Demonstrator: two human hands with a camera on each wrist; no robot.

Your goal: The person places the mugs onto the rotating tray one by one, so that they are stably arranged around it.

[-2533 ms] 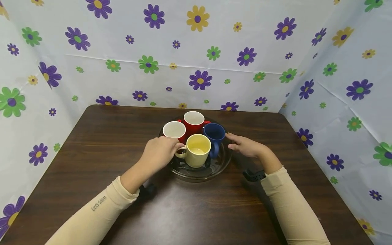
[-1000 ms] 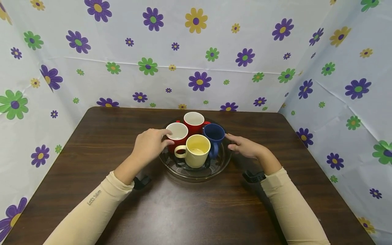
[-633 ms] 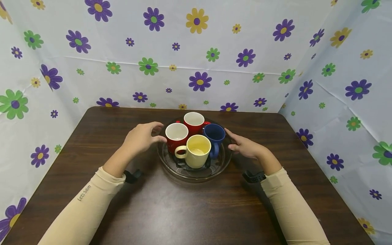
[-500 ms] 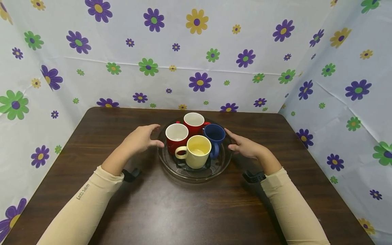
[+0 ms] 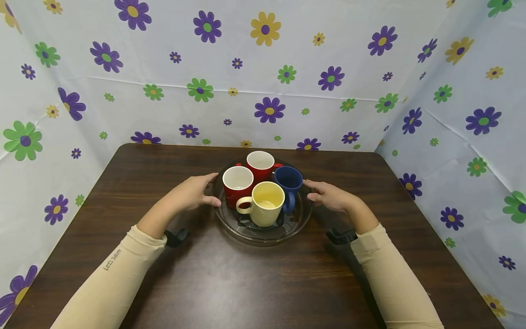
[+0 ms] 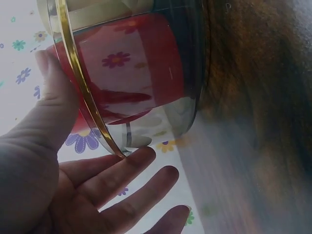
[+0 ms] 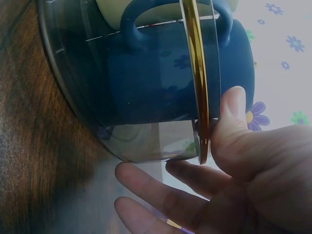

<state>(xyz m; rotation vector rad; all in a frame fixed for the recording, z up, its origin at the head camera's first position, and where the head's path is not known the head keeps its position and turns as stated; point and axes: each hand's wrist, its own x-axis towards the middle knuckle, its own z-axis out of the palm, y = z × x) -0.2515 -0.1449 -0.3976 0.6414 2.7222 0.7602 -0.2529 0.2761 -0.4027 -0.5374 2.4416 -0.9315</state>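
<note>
A round smoky glass bowl [image 5: 263, 237] stands on the table with several mugs in it. A yellow mug [image 5: 267, 205] is at the front, its handle pointing left. Behind it are a red mug [image 5: 238, 185] with a white inside, a second red mug [image 5: 260, 165] and a blue mug [image 5: 289, 179]. My left hand [image 5: 191, 192] holds the bowl's left rim, thumb over the edge and fingers along the outside. At the opposite side, my right hand [image 5: 330, 196] pinches the rim between thumb and index finger. In the right wrist view its other fingers extend below the glass.
The bowl sits toward the back of a dark brown wooden table [image 5: 255, 283]. A white flower-printed sheet [image 5: 230, 45] hangs behind the table and along its sides. Black straps [image 5: 341, 236] are on both wrists.
My left hand let go of the front-left red mug, which had shifted slightly right, and moved left and down to the bowl's rim. My right hand has stayed nearly in place.
</note>
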